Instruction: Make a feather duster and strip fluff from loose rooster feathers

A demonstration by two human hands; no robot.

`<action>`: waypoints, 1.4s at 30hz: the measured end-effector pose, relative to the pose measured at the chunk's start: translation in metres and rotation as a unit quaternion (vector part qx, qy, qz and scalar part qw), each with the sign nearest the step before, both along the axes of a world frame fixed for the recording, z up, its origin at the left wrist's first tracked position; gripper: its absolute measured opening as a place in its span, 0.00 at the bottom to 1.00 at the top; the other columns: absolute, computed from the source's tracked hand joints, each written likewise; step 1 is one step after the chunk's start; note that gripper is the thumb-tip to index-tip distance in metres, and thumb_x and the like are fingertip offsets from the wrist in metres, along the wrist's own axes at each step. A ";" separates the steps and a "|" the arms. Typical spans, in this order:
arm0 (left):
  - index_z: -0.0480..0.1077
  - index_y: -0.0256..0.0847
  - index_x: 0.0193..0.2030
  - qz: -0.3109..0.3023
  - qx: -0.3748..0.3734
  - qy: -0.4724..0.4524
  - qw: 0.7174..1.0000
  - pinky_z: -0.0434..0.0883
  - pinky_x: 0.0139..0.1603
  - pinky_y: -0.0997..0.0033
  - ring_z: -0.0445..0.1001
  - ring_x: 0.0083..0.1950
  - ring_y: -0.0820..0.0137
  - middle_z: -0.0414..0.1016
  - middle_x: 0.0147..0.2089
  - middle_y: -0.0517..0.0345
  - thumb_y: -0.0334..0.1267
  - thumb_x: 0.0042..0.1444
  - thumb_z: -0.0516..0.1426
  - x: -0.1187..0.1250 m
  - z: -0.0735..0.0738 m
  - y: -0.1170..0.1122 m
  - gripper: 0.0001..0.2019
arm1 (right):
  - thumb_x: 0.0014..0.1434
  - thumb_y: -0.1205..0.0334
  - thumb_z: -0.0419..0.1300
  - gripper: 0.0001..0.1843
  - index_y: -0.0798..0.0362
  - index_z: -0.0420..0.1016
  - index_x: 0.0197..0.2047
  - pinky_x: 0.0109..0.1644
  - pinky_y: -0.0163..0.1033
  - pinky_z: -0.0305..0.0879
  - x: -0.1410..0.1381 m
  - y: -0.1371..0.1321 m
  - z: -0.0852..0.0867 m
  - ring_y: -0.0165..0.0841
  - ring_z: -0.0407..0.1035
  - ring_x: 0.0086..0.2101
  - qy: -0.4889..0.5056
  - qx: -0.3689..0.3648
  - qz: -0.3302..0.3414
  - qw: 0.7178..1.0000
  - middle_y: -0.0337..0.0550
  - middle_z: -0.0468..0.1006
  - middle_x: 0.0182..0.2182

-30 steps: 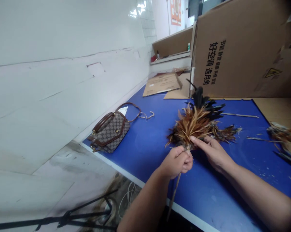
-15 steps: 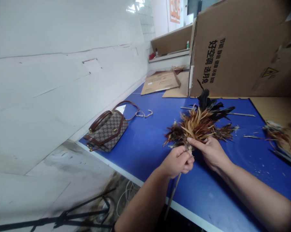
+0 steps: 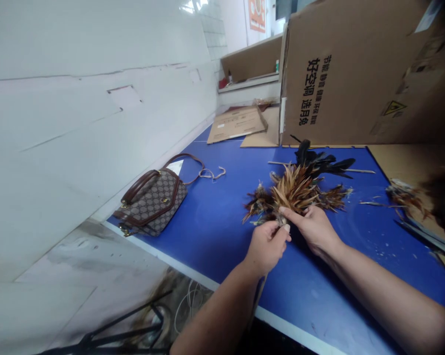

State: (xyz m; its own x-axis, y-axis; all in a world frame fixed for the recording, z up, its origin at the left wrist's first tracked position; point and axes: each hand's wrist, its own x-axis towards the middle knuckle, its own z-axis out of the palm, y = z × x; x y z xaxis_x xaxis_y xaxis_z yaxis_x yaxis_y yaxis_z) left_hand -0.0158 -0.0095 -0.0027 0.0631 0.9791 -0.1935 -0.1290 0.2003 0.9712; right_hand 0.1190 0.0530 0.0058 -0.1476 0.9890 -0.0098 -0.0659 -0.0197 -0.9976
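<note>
A bundle of brown, tan and black feathers (image 3: 298, 190) on a thin stick lies over the blue table (image 3: 222, 217). My left hand (image 3: 266, 244) is closed round the stick just below the feathers. My right hand (image 3: 313, 227) rests against the base of the feathers from the right, its thumb pointing left and its fingers pressed into the bundle. The lower end of the stick is hidden behind my left forearm.
A brown patterned handbag (image 3: 152, 199) lies at the table's left edge, with a bit of cord (image 3: 212, 173) beside it. A big cardboard box (image 3: 359, 74) stands at the back, flat cardboard (image 3: 237, 123) to its left. More feathers (image 3: 425, 202) lie at the right. A thin stick (image 3: 355, 170) lies behind the bundle.
The view has shifted, so everything sits a little lower and further left. My left hand has slid up the stick towards the feathers. My right hand stays at the bundle's base.
</note>
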 end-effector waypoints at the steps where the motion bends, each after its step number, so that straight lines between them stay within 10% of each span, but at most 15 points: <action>1: 0.70 0.37 0.32 -0.003 -0.004 0.002 1.000 0.52 0.18 0.78 0.56 0.17 0.80 0.60 0.17 0.66 0.56 0.60 0.61 0.000 0.000 0.000 0.21 | 0.53 0.47 0.74 0.19 0.55 0.85 0.39 0.45 0.42 0.76 0.000 0.000 0.000 0.43 0.80 0.41 -0.002 0.002 0.001 1.000 0.48 0.87 0.40; 17: 0.73 0.33 0.35 0.093 0.022 -0.147 0.985 0.48 0.20 0.78 0.52 0.20 0.82 0.61 0.23 0.65 0.50 0.55 0.68 -0.026 0.028 -0.008 0.19 | 0.66 0.41 0.61 0.21 0.51 0.82 0.41 0.49 0.42 0.72 0.008 0.013 0.032 0.40 0.76 0.39 -0.112 0.150 0.098 0.977 0.45 0.84 0.36; 22: 0.75 0.32 0.38 0.164 0.047 -0.145 0.975 0.49 0.21 0.78 0.54 0.22 0.82 0.64 0.26 0.62 0.48 0.55 0.68 -0.060 0.039 -0.014 0.18 | 0.67 0.55 0.59 0.13 0.52 0.82 0.42 0.49 0.42 0.68 0.006 0.079 0.029 0.41 0.75 0.40 -0.359 0.342 0.046 0.867 0.50 0.83 0.40; 29: 0.76 0.32 0.41 0.210 0.052 -0.141 0.966 0.50 0.22 0.78 0.56 0.23 0.82 0.66 0.29 0.60 0.49 0.55 0.68 -0.072 0.029 -0.023 0.19 | 0.65 0.70 0.56 0.22 0.48 0.81 0.58 0.51 0.38 0.64 -0.047 0.132 0.021 0.39 0.73 0.47 -0.600 0.366 0.180 0.688 0.51 0.79 0.48; 36: 0.77 0.33 0.45 0.235 0.066 -0.135 0.960 0.52 0.21 0.79 0.56 0.24 0.82 0.67 0.32 0.60 0.49 0.56 0.67 -0.080 0.029 -0.026 0.20 | 0.64 0.67 0.58 0.13 0.55 0.86 0.43 0.49 0.42 0.63 -0.064 0.130 0.024 0.44 0.71 0.45 -0.639 0.360 0.205 0.648 0.58 0.77 0.44; 42: 0.76 0.32 0.46 0.250 0.073 -0.147 0.954 0.51 0.22 0.79 0.57 0.24 0.82 0.67 0.32 0.60 0.48 0.56 0.67 -0.080 0.027 -0.027 0.20 | 0.67 0.64 0.54 0.16 0.57 0.83 0.46 0.45 0.43 0.63 -0.027 0.115 0.036 0.45 0.72 0.44 -0.645 0.353 0.091 0.672 0.58 0.77 0.43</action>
